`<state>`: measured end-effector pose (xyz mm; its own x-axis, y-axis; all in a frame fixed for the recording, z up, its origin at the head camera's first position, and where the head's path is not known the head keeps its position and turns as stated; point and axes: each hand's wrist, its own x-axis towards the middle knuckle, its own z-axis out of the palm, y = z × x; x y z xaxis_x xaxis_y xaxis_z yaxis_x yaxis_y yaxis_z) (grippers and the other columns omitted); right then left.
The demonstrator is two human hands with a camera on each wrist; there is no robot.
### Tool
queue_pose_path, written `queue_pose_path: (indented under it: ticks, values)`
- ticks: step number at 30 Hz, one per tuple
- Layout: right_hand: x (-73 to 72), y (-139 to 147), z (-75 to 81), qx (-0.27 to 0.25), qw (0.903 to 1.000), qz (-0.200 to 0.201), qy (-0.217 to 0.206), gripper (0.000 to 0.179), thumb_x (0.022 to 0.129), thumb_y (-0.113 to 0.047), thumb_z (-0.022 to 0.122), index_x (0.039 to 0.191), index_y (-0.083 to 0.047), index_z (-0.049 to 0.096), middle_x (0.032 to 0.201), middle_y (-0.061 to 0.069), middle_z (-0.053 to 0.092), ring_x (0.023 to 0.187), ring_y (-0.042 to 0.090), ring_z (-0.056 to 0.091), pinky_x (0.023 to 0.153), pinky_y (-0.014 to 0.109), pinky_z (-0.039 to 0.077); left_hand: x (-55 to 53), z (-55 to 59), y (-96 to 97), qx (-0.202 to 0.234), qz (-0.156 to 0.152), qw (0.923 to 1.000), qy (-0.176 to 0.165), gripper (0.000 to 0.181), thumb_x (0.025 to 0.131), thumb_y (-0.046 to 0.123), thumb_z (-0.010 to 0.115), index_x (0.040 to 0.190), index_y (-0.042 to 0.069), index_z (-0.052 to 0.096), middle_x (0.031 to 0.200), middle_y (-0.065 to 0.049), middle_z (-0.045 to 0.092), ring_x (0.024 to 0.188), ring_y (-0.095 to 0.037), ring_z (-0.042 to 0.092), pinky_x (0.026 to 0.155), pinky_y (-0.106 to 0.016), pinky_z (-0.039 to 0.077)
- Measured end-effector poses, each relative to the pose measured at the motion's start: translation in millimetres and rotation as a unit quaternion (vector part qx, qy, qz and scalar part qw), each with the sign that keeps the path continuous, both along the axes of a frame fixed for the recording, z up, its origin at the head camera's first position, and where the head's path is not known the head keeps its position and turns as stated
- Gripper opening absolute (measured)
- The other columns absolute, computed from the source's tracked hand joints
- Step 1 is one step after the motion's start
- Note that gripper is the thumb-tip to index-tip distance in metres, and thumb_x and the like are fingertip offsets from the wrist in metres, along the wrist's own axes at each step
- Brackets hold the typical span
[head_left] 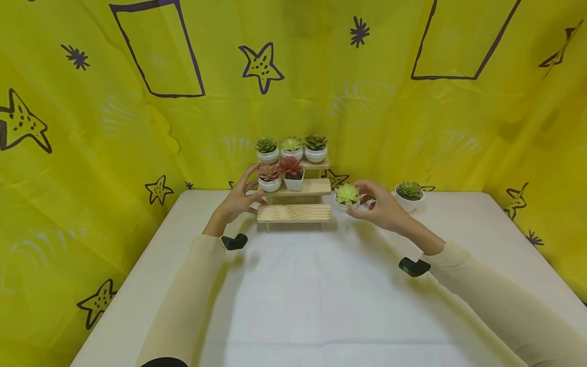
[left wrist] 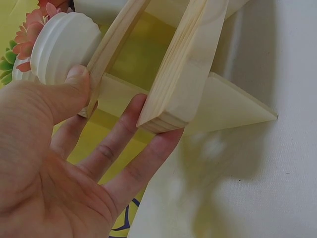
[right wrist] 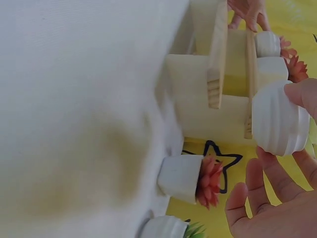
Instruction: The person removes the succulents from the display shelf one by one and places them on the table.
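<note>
A three-tier wooden plant stand (head_left: 298, 213) stands near the back of the white table. My left hand (head_left: 239, 200) grips its left end, with fingertips against the plank ends and the thumb beside a white pot (left wrist: 67, 48). In my right hand (head_left: 381, 208) is a light green potted succulent (head_left: 347, 195), its round ribbed white pot (right wrist: 278, 119) pinched between thumb and fingers. It is raised near the right end of the middle tier. That tier bears a pink succulent (head_left: 269, 177) and a red succulent (head_left: 293, 172) toward its left.
Three green succulents (head_left: 291, 147) line the top tier. Right of the stand, a green succulent (head_left: 409, 195) stands on the table (head_left: 293, 295). Next to it is a red succulent in an angular white pot (right wrist: 181, 177), mostly behind my right hand in the head view. A yellow curtain (head_left: 302, 66) hangs behind.
</note>
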<state>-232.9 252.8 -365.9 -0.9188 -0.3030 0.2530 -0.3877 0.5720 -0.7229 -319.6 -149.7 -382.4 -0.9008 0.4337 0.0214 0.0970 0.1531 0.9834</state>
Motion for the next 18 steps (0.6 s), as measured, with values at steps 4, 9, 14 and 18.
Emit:
queue_pose_path:
  ticks: [4,9,14,18]
  values:
    - [2.5,1.9,-7.3,0.008,0.9998,-0.012,-0.013,0.065,0.089,-0.021,0.083,0.143,-0.004,0.052,0.132,0.016,0.059,0.106,0.031,0.061,0.083,0.038,0.049,1.1,0.3,-0.1,0.005,-0.004,1.0,0.002,0.079,0.107,0.01,0.056,0.164,0.042,0.012,0.171,-0.011,0.015,0.114,-0.053,0.06,0.077,-0.058,0.057]
    - [2.7,5.1,-17.7,0.003,0.9997,-0.019,-0.015,0.062,0.089,-0.019,0.083,0.14,-0.003,0.052,0.13,0.018,0.06,0.105,0.034,0.061,0.082,0.035,0.05,1.4,0.8,0.1,0.003,-0.002,1.0,0.003,0.079,0.107,0.01,0.056,0.164,0.042,0.013,0.17,-0.011,0.016,0.111,-0.05,0.062,0.075,-0.055,0.058]
    - [1.6,9.4,-27.7,-0.004,0.9998,-0.014,-0.013,0.06,0.088,-0.017,0.083,0.139,-0.003,0.053,0.126,0.019,0.062,0.103,0.035,0.062,0.078,0.032,0.05,0.7,0.6,0.0,0.003,-0.004,1.0,0.002,0.078,0.107,0.011,0.056,0.164,0.042,0.013,0.171,-0.01,0.015,0.113,-0.05,0.061,0.075,-0.054,0.058]
    - [1.2,12.1,-33.9,-0.016,0.9996,-0.008,-0.022,0.06,0.089,-0.015,0.082,0.14,-0.002,0.052,0.126,0.02,0.061,0.105,0.035,0.061,0.079,0.034,0.051,0.9,1.3,0.2,-0.002,-0.003,1.0,0.002,0.078,0.107,0.012,0.057,0.164,0.043,0.013,0.17,-0.012,0.015,0.114,-0.051,0.061,0.077,-0.056,0.058]
